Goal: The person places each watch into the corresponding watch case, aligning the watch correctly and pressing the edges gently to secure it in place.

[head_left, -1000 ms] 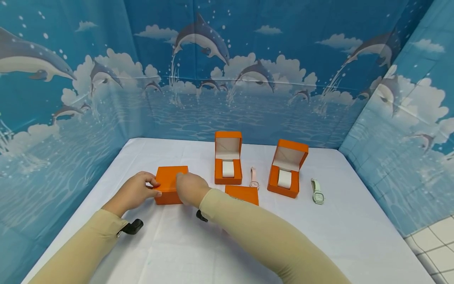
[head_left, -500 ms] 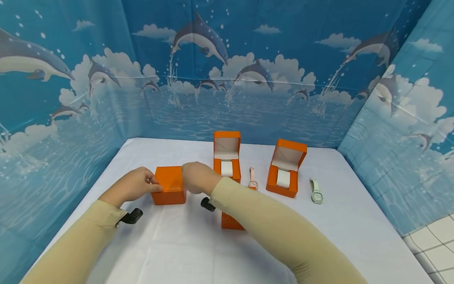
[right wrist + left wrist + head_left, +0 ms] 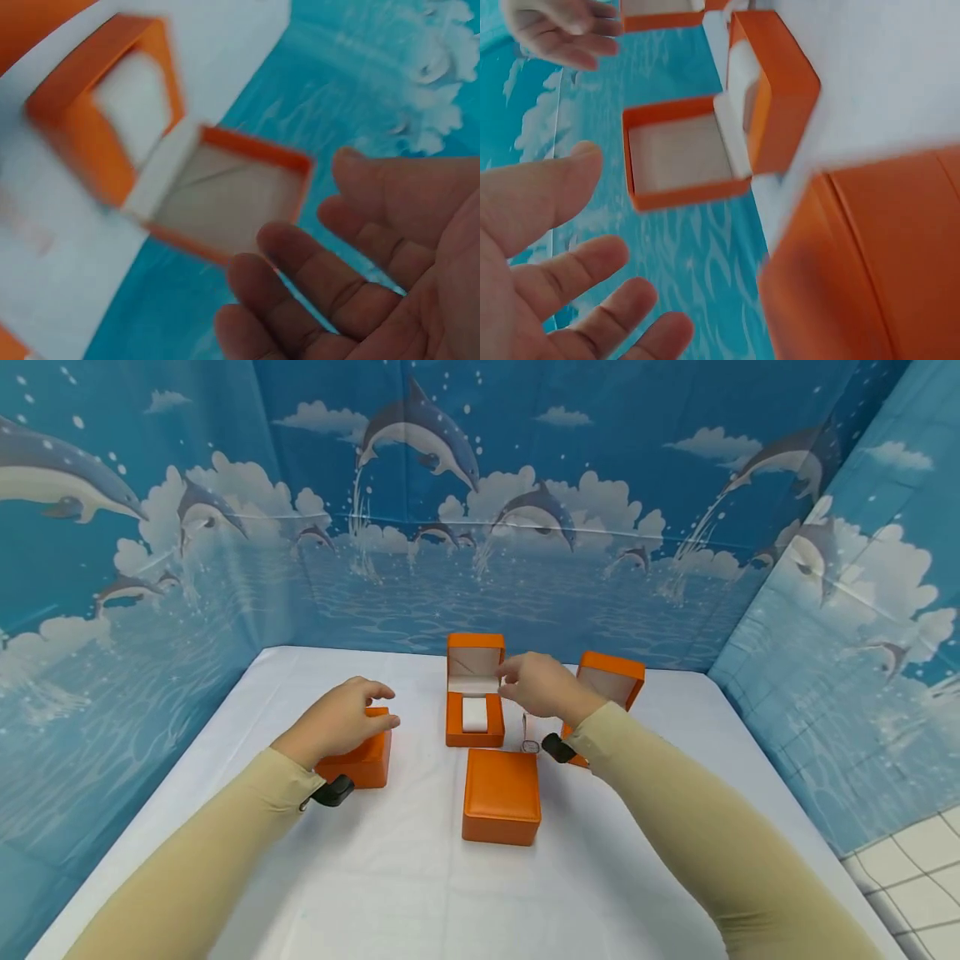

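Observation:
My left hand (image 3: 339,720) hovers over the closed orange watch box (image 3: 367,767) at the left, fingers spread and holding nothing. In the left wrist view that box (image 3: 900,255) appears large and apart from the fingers (image 3: 592,262). My right hand (image 3: 542,685) hangs beside the raised lid of the middle open watch box (image 3: 475,739), which has a white cushion inside. Seen from the right wrist, its lid (image 3: 232,199) lies close behind the loosely bent fingers (image 3: 330,281); whether they touch it, I cannot tell.
A second closed orange box (image 3: 501,797) stands in front of the middle one. Behind my right wrist is another open box (image 3: 611,677), partly covered. A pink watch (image 3: 530,746) lies between the two open boxes. A dolphin-print curtain (image 3: 480,585) borders the white table (image 3: 360,893).
My right hand has left the left box and moved right to the middle open box. My left hand has let go of the left box and lifted slightly to the right. The green watch is now hidden.

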`<state>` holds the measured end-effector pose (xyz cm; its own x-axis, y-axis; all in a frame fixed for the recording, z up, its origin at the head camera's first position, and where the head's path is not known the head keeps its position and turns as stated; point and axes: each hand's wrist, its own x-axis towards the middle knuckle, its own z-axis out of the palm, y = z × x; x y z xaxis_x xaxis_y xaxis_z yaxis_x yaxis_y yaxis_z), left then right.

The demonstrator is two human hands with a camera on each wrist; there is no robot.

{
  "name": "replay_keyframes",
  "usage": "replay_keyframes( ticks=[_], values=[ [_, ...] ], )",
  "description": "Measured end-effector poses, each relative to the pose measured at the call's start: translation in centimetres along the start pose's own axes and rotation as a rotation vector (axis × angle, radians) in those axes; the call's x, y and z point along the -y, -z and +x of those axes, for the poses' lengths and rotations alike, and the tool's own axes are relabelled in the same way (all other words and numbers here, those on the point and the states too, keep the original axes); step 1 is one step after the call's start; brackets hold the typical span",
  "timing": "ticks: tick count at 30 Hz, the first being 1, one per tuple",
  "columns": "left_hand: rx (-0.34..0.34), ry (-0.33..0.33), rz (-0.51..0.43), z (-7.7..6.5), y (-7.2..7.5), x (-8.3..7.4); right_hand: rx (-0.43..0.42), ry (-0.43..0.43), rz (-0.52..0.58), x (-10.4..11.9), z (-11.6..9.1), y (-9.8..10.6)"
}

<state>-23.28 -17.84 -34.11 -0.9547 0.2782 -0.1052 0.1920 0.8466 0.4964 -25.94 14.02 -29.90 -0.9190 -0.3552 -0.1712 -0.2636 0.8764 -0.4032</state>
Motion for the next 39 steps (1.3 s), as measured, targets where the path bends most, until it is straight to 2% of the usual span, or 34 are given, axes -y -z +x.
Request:
replay_keyframes(
  ticks=[6, 13, 16, 21, 29, 39],
  values=[
    [0.002, -0.056, 0.01, 2.3, -1.8, -3.2, 0.0, -0.019, -0.086, -5.5, 0.0, -1.9],
    [0.015, -0.057, -0.029, 4.8, -4.4, -5.8, 0.05, -0.035, -0.067, -8.7, -0.4, -5.0],
    [0.024, -0.045, -0.045, 5.6, -5.5, -6.4, 0.048, -0.014, -0.076, -9.4, -0.4, -6.2],
    [0.042, -0.018, -0.052, 6.7, -6.8, -7.1, 0.006, 0.033, -0.165, -10.1, -0.6, -7.8],
    [0.079, 0.006, 0.037, 8.0, -7.9, -7.5, -0.062, -0.006, -0.192, -10.5, -0.5, -9.0],
    [0.112, 0.042, 0.078, 9.3, -9.4, -7.3, -0.121, -0.013, -0.221, -10.0, -0.6, -10.3]
  ],
)
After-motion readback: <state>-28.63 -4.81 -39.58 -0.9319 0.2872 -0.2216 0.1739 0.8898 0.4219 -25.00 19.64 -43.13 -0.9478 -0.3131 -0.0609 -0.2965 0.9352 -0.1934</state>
